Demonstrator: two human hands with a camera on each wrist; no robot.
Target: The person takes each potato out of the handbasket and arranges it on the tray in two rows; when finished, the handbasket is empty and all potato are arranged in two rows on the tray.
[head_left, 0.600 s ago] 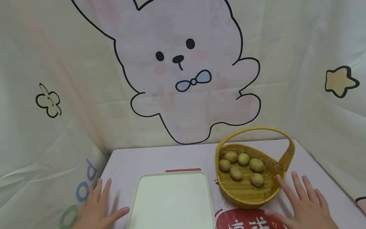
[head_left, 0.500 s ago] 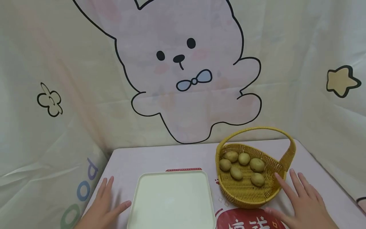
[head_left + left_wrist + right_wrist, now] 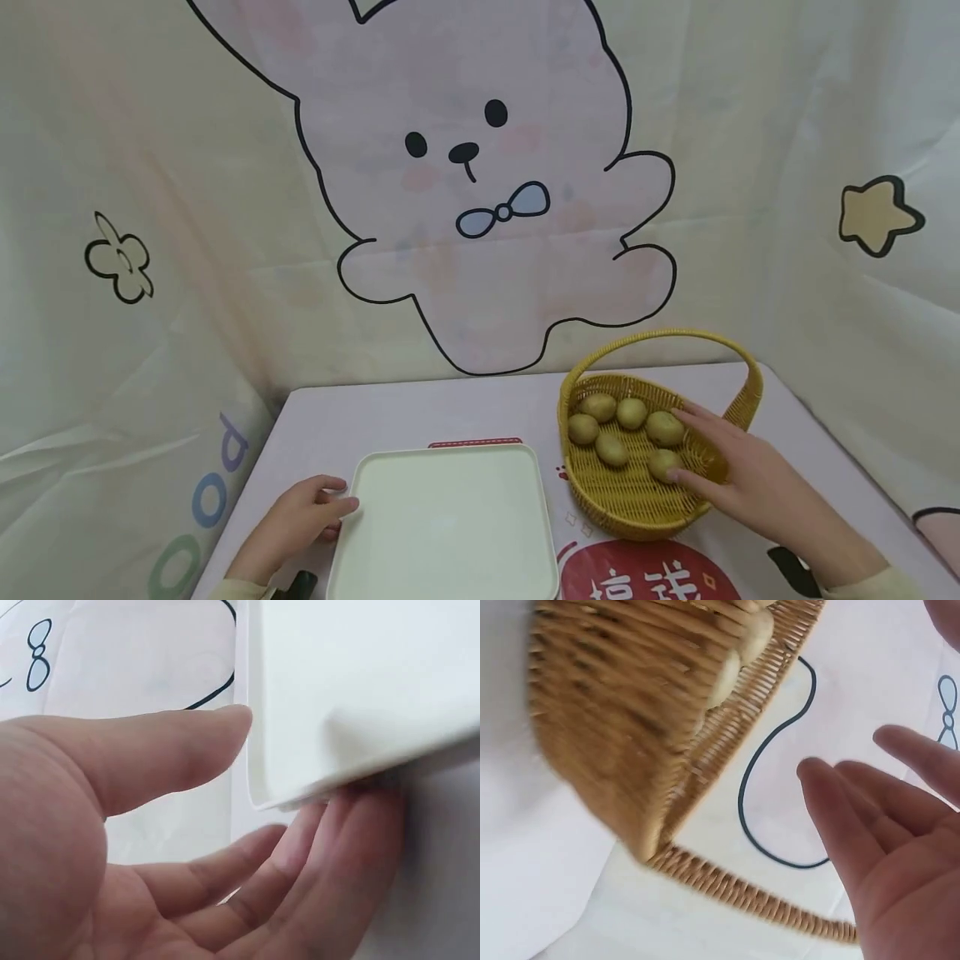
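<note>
A pale white tray (image 3: 450, 533) with a low raised rim lies in front of me. My left hand (image 3: 303, 512) is at its left edge, thumb tip at the rim and fingers reaching beneath, as the left wrist view shows around the tray corner (image 3: 262, 780). To the right stands a yellow-brown wicker basket (image 3: 630, 508) with a tall arched handle. Several small potatoes (image 3: 611, 450) lie inside. My right hand (image 3: 731, 458) reaches over the basket's right side, fingers spread, with index finger and thumb close to two potatoes. In the right wrist view this hand (image 3: 900, 817) holds nothing.
Both things stand on a white table (image 3: 337, 417) with a red printed patch (image 3: 645, 571) in front of the basket. A cloth backdrop (image 3: 712, 250) with a cartoon animal rises behind it and at the sides. The basket handle (image 3: 667, 335) arches above the potatoes.
My left hand has moved right to the tray's edge, its fingers curling in. My right hand has gone forward and left, from beside the basket to over it. Tray and basket stay put.
</note>
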